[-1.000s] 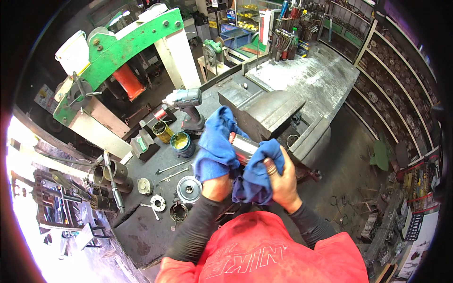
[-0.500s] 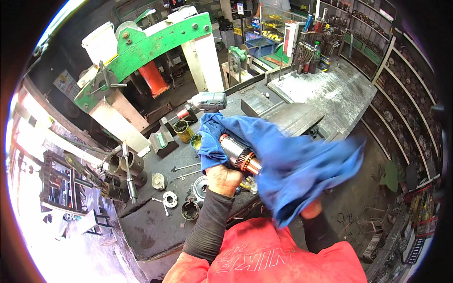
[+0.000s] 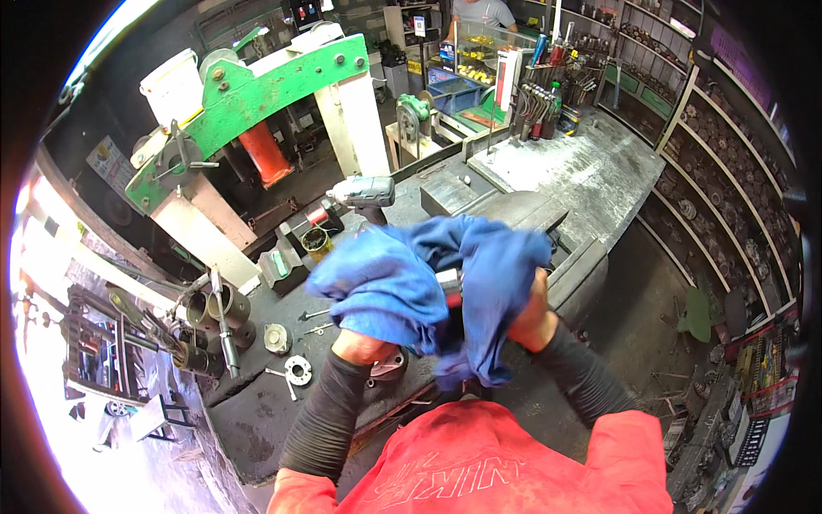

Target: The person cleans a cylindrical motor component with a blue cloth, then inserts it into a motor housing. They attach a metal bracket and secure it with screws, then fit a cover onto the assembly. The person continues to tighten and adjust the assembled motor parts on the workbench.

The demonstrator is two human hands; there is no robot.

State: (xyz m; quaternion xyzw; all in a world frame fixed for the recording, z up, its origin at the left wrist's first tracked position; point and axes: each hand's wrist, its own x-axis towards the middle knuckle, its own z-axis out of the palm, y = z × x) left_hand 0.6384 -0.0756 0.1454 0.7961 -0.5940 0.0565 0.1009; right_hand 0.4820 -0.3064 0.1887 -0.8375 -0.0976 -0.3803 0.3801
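A crumpled blue cloth [image 3: 377,278] is bunched between my two hands above the front of the workbench. My left hand [image 3: 364,345] is closed in its left side, with most of the fingers covered by the folds. On the right side my right hand [image 3: 536,319] grips the cloth, its fingers partly hidden. Between the folds shows a small silver and red part of the motor armature [image 3: 449,278]; the cloth hides the rest. Beyond the cloth lies a cordless power tool [image 3: 364,193].
On the workbench [image 3: 257,428] lie a flanged metal ring [image 3: 298,370], a round metal housing [image 3: 276,338] and a yellow can [image 3: 317,243]. A green press frame [image 3: 274,98] rises behind. A vise [image 3: 514,210] stands at right, shelves [image 3: 728,188] beyond. Another person [image 3: 484,12] is far back.
My right hand has come up and inward with the cloth. The cloth, spread out to the right before, is now bunched over the armature, which was largely bare.
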